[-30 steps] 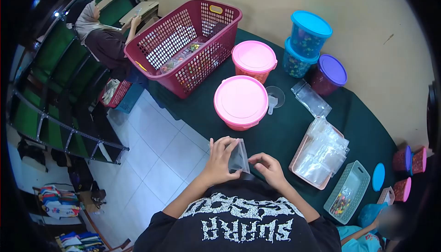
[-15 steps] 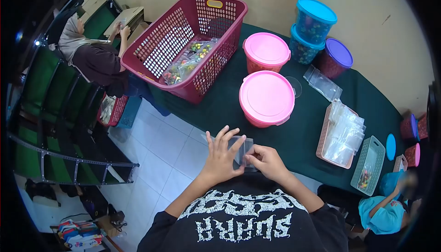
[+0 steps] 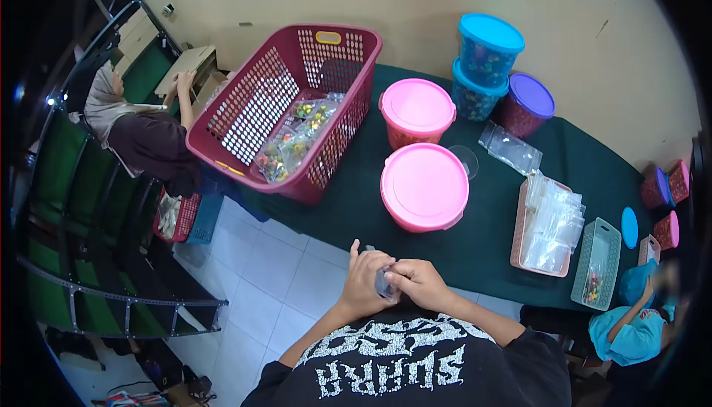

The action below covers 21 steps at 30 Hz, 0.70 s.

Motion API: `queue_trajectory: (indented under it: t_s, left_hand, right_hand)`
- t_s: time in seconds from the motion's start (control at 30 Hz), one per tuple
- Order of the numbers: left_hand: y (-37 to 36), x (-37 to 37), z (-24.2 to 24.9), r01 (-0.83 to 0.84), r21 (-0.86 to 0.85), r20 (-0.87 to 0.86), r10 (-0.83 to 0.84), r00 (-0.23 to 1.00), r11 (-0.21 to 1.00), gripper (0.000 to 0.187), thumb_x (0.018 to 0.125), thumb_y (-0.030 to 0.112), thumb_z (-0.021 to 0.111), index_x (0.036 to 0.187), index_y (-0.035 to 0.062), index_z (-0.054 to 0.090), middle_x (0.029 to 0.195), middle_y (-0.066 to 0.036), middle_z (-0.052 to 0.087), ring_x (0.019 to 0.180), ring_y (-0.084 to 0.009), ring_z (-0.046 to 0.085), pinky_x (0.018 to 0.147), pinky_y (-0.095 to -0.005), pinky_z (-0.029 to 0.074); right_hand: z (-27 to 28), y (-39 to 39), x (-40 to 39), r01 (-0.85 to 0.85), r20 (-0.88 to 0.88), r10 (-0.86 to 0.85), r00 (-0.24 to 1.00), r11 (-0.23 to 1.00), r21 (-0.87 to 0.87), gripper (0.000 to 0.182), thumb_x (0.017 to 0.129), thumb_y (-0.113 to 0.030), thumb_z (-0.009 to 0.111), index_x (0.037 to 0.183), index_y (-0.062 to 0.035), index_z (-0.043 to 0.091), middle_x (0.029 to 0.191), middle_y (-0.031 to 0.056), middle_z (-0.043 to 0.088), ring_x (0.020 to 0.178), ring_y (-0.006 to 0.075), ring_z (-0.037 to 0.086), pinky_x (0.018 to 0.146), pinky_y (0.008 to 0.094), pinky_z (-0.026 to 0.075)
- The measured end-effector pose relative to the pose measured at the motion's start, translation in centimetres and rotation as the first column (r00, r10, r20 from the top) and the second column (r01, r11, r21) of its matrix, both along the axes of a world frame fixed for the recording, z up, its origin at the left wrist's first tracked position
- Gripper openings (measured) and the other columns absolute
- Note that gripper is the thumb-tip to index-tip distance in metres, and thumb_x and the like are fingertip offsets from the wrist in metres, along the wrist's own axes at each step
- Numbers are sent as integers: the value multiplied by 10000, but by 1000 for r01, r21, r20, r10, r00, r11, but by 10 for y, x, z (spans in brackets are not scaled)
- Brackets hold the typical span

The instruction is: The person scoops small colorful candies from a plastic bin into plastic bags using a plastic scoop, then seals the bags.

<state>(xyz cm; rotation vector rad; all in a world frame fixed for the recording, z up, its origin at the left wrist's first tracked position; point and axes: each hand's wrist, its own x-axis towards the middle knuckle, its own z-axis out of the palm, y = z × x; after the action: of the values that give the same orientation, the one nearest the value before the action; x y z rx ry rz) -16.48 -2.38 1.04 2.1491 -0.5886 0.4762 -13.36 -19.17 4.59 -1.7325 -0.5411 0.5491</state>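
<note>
Close to my chest, at the table's front edge, a small clear plastic bag is bunched between my hands. My left hand curls around it from the left, with one finger sticking up. From the other side my right hand presses it between thumb and fingers. Part of the bag is hidden by my fingers. Beyond my hands stands a tub with a pink lid, and behind it is a second pink-lidded tub.
A maroon laundry basket holds several filled bags. Clear bags overfill a pink tray; beside it is a grey-green basket. Blue-lidded tubs and a purple-lidded tub stand behind. People sit left and right.
My left hand has gone from spread fingers to curled around the bag, which is now crumpled instead of flat. My hands have come closer together, and the view has shifted slightly.
</note>
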Motion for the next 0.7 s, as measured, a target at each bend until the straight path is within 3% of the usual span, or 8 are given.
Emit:
queue_trajectory:
  t_s: [0.1,0.17,0.2,0.3,0.43,0.47,0.57,0.7]
  left_hand:
    - [4,15,7,-24,26,33,23,999,999,629,595,194,799,1135,119,485,1013,-63,571,1002,-252,565,1077,-599,186]
    - [3,22,11,1,-5,48,-1,999,1000,543,620,165,794,1092,122,531,999,-39,595,959,-240,583,1063,-595,219]
    - [2,28,15,-5,18,68,4,998,1000,514,634,144,784,1092,115,552,981,-37,616,933,-240,593,1041,-552,294]
    - [0,44,11,4,44,28,-5,1000,999,514,645,134,776,1109,102,555,960,-56,629,925,-245,596,1008,-502,361]
    - [-3,56,17,-129,-124,-183,105,977,984,566,634,14,750,1157,60,538,972,-98,631,919,-259,615,945,-412,433]
    - [2,58,12,-119,-103,-163,101,981,988,626,700,59,735,1255,39,444,1054,-132,613,980,-296,591,906,-385,457]
    - [-1,69,1,-119,-264,-69,104,992,957,808,693,5,740,1365,63,293,1186,-157,508,1066,-252,552,954,-378,424]
    - [-3,85,8,-236,-432,-313,100,944,871,932,656,114,830,1382,40,250,1127,-128,481,1022,-198,503,915,-360,418]
  right_hand:
    - [5,0,20,90,117,-93,989,995,33,250,877,-227,606,716,-36,588,655,86,550,636,219,534,601,349,420]
    - [14,-7,28,144,587,-43,809,982,-126,187,840,-194,613,720,-52,590,650,64,541,660,239,528,622,365,403]
    - [19,-10,30,198,673,-47,738,969,-150,123,792,-154,632,719,-68,584,654,39,543,665,222,534,621,360,390]
    - [18,-21,43,245,779,-51,626,960,-134,109,774,-141,650,722,-81,575,676,28,553,675,210,534,626,357,389]
    - [5,-47,70,127,753,-15,658,988,-91,129,772,-174,669,829,-84,597,832,36,608,780,217,545,710,344,405]
    - [1,-53,74,150,726,21,687,974,-169,182,781,-222,678,889,-92,612,919,33,617,876,214,545,793,358,394]
    - [-20,-58,82,350,776,-26,630,901,-254,213,787,-261,681,921,-108,618,969,20,611,933,206,538,847,383,374]
    - [-54,-65,87,275,765,104,636,895,-350,229,792,-263,677,952,-110,617,990,8,602,953,198,533,888,394,361]
